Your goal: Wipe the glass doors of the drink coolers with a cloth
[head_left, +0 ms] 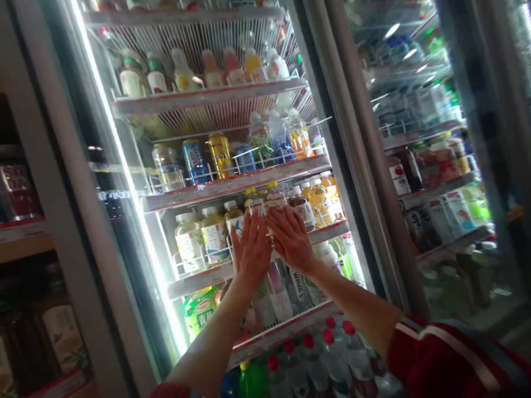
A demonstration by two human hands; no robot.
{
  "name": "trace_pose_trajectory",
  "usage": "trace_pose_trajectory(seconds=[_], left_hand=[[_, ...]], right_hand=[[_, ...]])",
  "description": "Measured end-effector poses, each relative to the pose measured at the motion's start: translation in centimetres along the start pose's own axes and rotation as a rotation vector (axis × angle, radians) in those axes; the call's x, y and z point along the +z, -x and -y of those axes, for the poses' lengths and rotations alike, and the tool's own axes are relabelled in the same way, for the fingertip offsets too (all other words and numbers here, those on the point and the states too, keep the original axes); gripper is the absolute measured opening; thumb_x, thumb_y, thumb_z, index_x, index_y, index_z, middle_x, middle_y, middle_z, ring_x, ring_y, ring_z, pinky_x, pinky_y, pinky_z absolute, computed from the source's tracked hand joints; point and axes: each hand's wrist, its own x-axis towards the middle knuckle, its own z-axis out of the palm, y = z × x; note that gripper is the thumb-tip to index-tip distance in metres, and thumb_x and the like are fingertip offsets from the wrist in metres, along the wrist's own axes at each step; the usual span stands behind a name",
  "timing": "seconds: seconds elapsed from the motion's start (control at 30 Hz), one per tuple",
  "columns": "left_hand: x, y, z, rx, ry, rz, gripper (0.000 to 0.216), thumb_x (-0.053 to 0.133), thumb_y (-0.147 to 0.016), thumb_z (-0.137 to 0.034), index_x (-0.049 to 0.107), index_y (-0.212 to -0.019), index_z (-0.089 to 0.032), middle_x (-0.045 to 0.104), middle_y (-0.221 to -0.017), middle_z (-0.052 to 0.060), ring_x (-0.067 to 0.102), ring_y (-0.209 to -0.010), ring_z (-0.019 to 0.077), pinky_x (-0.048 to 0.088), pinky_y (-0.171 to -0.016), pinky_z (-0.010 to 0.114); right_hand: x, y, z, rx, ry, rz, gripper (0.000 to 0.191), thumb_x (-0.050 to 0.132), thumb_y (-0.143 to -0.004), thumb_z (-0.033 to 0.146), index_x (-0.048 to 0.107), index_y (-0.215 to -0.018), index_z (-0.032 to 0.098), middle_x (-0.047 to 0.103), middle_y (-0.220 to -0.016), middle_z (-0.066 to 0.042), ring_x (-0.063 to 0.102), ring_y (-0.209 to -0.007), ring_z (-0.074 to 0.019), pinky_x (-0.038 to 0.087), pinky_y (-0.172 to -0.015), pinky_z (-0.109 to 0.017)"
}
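Observation:
Both my arms reach into a lit drinks fridge [227, 184]. My left hand [250, 250] and my right hand [291, 237] are side by side at the third shelf [198, 280], backs toward me, fingers stretched upward and apart. Their fingertips rest against a row of small bottles [257, 207] with yellow and white caps. A pale bottle [213, 234] stands just left of my left hand, and an orange juice bottle [320, 201] just right of my right hand. I cannot see anything gripped in either hand. Both sleeves are red with white stripes.
Wire shelves above hold cans [219, 154] and juice bottles [233, 67]. Below are green bottles [199, 310] and red-capped water bottles [336, 366]. A second fridge behind glass [430, 166] stands to the right. Dark wooden shelves with jars [14, 190] are on the left.

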Motion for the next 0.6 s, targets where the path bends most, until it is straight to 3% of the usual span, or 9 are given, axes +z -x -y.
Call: trace_pose_trajectory(seconds=[0.3,0.5,0.6], left_hand=[[0.1,0.3,-0.5,0.043,-0.017,-0.007,0.060,0.044,-0.090,-0.027,0.021,-0.145,-0.018,0.034,-0.147,0.012,0.014,-0.141,0.0200,-0.002,-0.116,0.046],[0.4,-0.7,-1.7,0.057,-0.012,-0.003,0.053,0.040,-0.091,-0.024,0.027,-0.143,-0.017,0.037,-0.145,0.013,0.020,-0.140,0.0197,-0.001,-0.116,0.047],[0.5,-0.9,-1.9,0.056,0.013,0.020,0.053,0.041,-0.091,-0.026,0.030,-0.142,-0.016,0.036,-0.145,0.013,0.021,-0.140,0.0204,-0.002,-0.116,0.046]], right_hand=[[-0.9,1.3,-3.7,0.130,0.106,-0.111,0.042,0.041,-0.091,0.023,0.048,-0.132,0.021,0.040,-0.145,-0.007,0.022,-0.140,-0.0218,0.024,-0.113,-0.048],[-0.9,1.2,-2.1,0.042,0.031,-0.003,0.043,0.042,-0.090,0.022,0.049,-0.132,0.021,0.043,-0.143,-0.005,0.015,-0.142,-0.0208,0.022,-0.114,-0.045],[-1.1,1.7,-3.0,0.047,0.069,0.024,0.040,0.041,-0.091,0.024,0.051,-0.130,0.025,0.046,-0.141,-0.003,0.019,-0.141,-0.0201,0.021,-0.115,-0.046]])
